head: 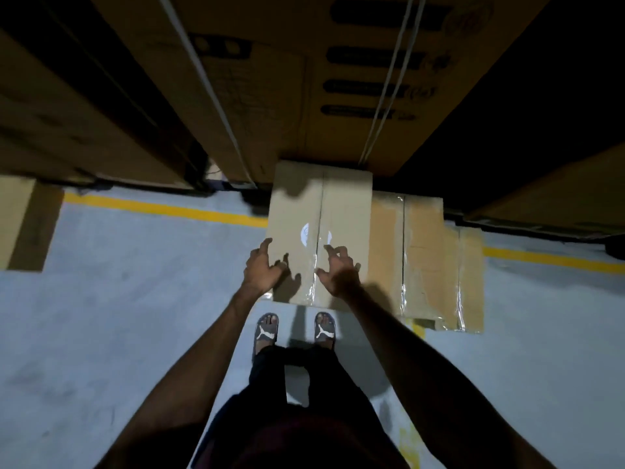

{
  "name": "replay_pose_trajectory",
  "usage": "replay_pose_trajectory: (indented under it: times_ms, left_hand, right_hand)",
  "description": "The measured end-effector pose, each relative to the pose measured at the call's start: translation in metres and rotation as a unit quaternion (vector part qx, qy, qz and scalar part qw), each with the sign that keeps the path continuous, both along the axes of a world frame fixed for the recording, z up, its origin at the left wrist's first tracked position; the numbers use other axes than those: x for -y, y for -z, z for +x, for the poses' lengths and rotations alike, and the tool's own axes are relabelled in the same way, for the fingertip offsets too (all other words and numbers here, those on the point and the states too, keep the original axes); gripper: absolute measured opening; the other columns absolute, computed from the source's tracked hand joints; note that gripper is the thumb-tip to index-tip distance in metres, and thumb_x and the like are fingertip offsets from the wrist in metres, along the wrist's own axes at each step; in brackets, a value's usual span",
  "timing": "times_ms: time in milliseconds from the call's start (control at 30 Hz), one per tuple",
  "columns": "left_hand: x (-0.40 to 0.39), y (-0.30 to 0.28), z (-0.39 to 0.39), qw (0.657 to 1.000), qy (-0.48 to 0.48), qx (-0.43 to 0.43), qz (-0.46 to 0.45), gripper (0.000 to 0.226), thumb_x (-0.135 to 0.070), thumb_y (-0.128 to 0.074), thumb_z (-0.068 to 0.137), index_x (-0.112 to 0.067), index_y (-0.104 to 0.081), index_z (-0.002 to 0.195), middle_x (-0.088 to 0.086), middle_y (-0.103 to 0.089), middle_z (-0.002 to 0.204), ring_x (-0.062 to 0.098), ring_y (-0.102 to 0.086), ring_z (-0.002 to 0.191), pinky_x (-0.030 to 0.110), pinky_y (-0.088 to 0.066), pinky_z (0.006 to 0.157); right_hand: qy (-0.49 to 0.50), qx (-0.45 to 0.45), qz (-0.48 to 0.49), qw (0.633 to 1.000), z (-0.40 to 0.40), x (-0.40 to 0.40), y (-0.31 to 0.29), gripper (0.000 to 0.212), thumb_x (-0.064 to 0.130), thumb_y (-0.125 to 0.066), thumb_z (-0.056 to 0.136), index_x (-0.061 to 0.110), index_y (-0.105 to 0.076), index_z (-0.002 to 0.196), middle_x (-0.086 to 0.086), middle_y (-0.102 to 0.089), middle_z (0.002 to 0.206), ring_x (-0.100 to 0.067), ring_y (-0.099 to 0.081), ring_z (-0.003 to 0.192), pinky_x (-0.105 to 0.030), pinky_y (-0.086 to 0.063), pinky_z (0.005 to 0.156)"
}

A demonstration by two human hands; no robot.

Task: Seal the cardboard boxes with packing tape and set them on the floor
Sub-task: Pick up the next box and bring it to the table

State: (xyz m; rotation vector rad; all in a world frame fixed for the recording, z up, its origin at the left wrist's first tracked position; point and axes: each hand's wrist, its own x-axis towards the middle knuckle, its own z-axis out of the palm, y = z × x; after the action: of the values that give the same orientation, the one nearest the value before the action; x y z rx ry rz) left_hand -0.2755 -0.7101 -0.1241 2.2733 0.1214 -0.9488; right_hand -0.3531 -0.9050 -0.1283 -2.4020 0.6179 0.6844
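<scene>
Print on big carton point(338, 79), frame top: blurred, unreadable; its top cut off. Box point(20, 221) at left edge cut off. Upper right corner too dark to read.

You stand on a pale grey concrete floor point(118, 316). A yellow painted line point(162, 208) runs across it. On your feet are dark slide sandals with white marks point(265, 331). A very big brown printed carton with white straps point(304, 79) towers in front of you. More big brown stacked cartons point(67, 130) sit at your left.
</scene>
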Motion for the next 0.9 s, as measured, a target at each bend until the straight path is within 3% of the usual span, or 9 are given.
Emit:
replay_pose_trajectory:
  times_ms: [133, 267, 433, 667, 800, 900]
  left_hand:
    - [-0.05, -0.042, -0.047, 0.991, -0.112, 0.056, -0.046, 0.07, -0.022, -0.071, 0.097, -0.021, -0.037, 0.157, 0.02, -0.045, 0.149, 0.033, -0.046, 0.14, 0.04, -0.039, 0.112]
    - [-0.105, -0.061, -0.08, 0.97, -0.209, 0.105, -0.061, 0.06, -0.015, -0.067, 0.099, -0.019, -0.043, 0.154, 0.018, -0.047, 0.147, 0.027, -0.046, 0.141, 0.032, -0.037, 0.107]
    - [-0.175, -0.075, -0.105, 0.94, -0.303, 0.133, -0.086, 0.058, -0.017, -0.066, 0.099, -0.022, -0.044, 0.153, 0.014, -0.046, 0.147, 0.023, -0.045, 0.141, 0.029, -0.037, 0.107]
    - [-0.304, -0.083, -0.131, 0.902, -0.382, 0.179, -0.091, 0.055, -0.015, -0.066, 0.099, -0.023, -0.047, 0.151, 0.01, -0.049, 0.145, 0.02, -0.046, 0.139, 0.025, -0.035, 0.106]
    - [-0.377, -0.08, -0.137, 0.879, -0.43, 0.194, -0.075, 0.055, -0.017, -0.066, 0.099, -0.023, -0.048, 0.15, 0.01, -0.05, 0.144, 0.022, -0.048, 0.138, 0.032, -0.038, 0.111]
    - [-0.421, -0.08, -0.135, 0.866, -0.458, 0.192, -0.061, 0.055, -0.018, -0.066, 0.099, -0.022, -0.048, 0.151, 0.01, -0.051, 0.145, 0.023, -0.048, 0.138, 0.03, -0.036, 0.111]
  right_hand:
    - [-0.082, 0.01, 0.033, 0.996, -0.001, -0.047, -0.03, 0.065, 0.039, -0.061, 0.099, 0.024, -0.036, 0.157, -0.01, -0.035, 0.155, -0.04, -0.047, 0.136, -0.06, -0.03, 0.116]
    - [-0.162, 0.061, 0.043, 0.984, 0.008, -0.112, -0.053, 0.062, 0.034, -0.062, 0.1, 0.022, -0.039, 0.156, -0.009, -0.038, 0.153, -0.036, -0.049, 0.135, -0.055, -0.03, 0.116]
    - [-0.239, 0.11, 0.096, 0.96, 0.018, -0.206, -0.063, 0.06, 0.03, -0.062, 0.101, 0.02, -0.04, 0.156, -0.005, -0.037, 0.157, -0.045, -0.044, 0.133, -0.051, -0.04, 0.112]
    - [-0.305, 0.149, 0.133, 0.931, 0.019, -0.354, -0.076, 0.057, 0.03, -0.064, 0.1, 0.02, -0.045, 0.152, -0.003, -0.041, 0.152, -0.039, -0.05, 0.13, -0.05, -0.045, 0.108]
    - [-0.385, 0.179, 0.14, 0.895, 0.023, -0.434, -0.078, 0.053, 0.023, -0.067, 0.098, 0.013, -0.051, 0.148, -0.007, -0.047, 0.148, -0.031, -0.057, 0.126, -0.051, -0.04, 0.113]
    - [-0.419, 0.175, 0.152, 0.878, 0.036, -0.483, -0.082, 0.053, 0.024, -0.067, 0.098, 0.014, -0.052, 0.148, -0.005, -0.046, 0.147, -0.03, -0.058, 0.123, -0.052, -0.044, 0.109]
